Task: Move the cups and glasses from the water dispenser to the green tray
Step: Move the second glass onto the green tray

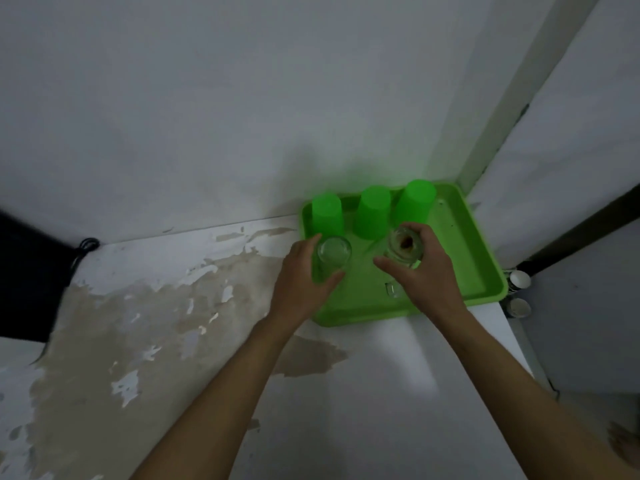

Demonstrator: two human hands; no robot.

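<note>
A green tray (478,251) lies on the worn white surface in the corner by the wall. Three green plastic cups stand upside down along its far side: left (327,214), middle (372,213), right (414,200). My left hand (301,282) grips a clear glass (332,256) at the tray's front left. Around a second clear glass (405,249), at the tray's middle, my right hand (420,271) is closed. Both glasses are bottom up. A small clear object (391,289) lies on the tray floor near my right wrist.
The white table top (173,323) has peeling, stained patches. A black cable (85,247) hangs at the left by the wall. Two round white-capped items (519,280) sit just off the tray's right edge. Walls close in behind and to the right.
</note>
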